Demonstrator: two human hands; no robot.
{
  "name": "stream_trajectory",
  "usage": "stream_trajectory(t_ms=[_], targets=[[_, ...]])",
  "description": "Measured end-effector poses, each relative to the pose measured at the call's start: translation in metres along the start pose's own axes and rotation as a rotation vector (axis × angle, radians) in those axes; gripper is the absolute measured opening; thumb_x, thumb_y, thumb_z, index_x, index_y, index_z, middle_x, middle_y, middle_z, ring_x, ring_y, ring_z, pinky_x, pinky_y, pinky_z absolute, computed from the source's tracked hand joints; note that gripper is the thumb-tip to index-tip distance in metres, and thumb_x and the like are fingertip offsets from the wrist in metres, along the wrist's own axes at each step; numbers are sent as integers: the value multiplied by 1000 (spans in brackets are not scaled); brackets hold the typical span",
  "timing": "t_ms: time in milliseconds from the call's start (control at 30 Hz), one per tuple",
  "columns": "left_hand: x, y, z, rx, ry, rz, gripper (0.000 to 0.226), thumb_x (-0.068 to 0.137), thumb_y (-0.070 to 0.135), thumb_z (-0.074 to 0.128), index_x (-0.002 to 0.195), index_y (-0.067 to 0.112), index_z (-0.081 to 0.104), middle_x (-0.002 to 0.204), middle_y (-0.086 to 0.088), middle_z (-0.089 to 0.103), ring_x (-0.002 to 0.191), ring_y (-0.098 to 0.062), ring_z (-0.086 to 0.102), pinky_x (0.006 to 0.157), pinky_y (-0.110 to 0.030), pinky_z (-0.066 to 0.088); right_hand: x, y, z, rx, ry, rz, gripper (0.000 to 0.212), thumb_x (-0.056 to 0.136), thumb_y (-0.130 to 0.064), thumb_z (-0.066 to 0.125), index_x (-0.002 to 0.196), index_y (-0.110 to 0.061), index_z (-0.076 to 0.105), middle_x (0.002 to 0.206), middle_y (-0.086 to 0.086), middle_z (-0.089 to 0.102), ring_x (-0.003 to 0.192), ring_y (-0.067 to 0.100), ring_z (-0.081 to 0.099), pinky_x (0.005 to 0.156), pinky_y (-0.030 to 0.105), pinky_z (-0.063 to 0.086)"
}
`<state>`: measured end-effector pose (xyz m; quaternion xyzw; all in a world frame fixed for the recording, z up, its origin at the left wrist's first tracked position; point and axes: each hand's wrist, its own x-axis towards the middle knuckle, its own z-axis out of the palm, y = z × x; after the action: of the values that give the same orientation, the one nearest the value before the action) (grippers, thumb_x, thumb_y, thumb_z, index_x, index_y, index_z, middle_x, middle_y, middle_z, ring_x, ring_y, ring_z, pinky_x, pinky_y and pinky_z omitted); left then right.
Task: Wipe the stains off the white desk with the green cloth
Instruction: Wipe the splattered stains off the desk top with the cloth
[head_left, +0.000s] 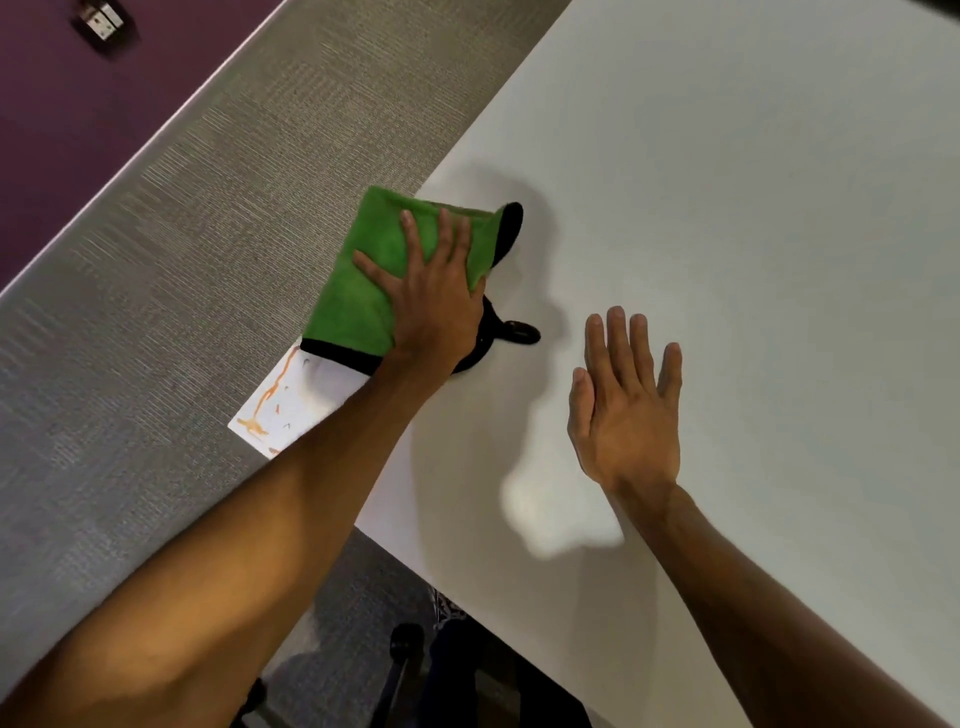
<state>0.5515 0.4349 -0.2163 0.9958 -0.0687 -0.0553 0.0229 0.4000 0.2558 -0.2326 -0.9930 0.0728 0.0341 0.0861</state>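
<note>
The green cloth (363, 291), edged in black, lies folded at the left edge of the white desk (727, 234), partly overhanging it. My left hand (431, 296) presses flat on the cloth, fingers spread, thumb hooked over its right side. Orange stains (270, 400) streak the desk's near-left corner, just below the cloth and beside my left forearm. My right hand (626, 405) rests flat and open on the bare desk to the right, apart from the cloth.
Grey carpet (182, 234) lies beyond the desk's left edge, with a purple wall (78, 114) past it. A small black loop of the cloth (522, 332) sticks out by my left wrist. Chair legs and a castor (405, 644) show under the desk's front edge.
</note>
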Motion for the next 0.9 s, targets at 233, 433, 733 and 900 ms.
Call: stream_trajectory(t_ms=[233, 433, 733, 900], targets=[[-127, -6, 15, -68, 62, 491, 68, 92, 43, 35, 150, 8, 33, 158, -8, 33, 149, -28, 21, 104, -78, 17, -2, 1, 0, -24, -15, -6, 62, 109, -42, 5, 166, -18, 6, 175, 4, 1, 162, 25, -2, 130, 59, 8], [-153, -4, 18, 50, -39, 572, 75, 88, 41, 45, 154, 14, 22, 163, -3, 17, 151, -26, 12, 103, -79, 15, -1, 1, -2, -50, -26, -4, 62, 110, -40, 5, 166, -16, 7, 175, 6, 3, 162, 27, 0, 129, 61, 13], [23, 9, -1, 10, 1, 53, 64, 97, 36, 45, 153, 15, 24, 162, -3, 22, 151, -21, 14, 101, -84, 8, 1, 3, 3, -13, 9, -8, 61, 110, -40, 9, 166, -18, 4, 176, 4, 1, 163, 25, -3, 130, 59, 9], [32, 8, -4, -18, 7, 39, 66, 97, 33, 46, 154, 12, 21, 163, -6, 20, 152, -19, 10, 106, -79, 4, -1, 4, 5, -4, 18, -12, 60, 110, -39, 14, 166, -19, 5, 176, 3, 1, 163, 24, -3, 130, 60, 8]])
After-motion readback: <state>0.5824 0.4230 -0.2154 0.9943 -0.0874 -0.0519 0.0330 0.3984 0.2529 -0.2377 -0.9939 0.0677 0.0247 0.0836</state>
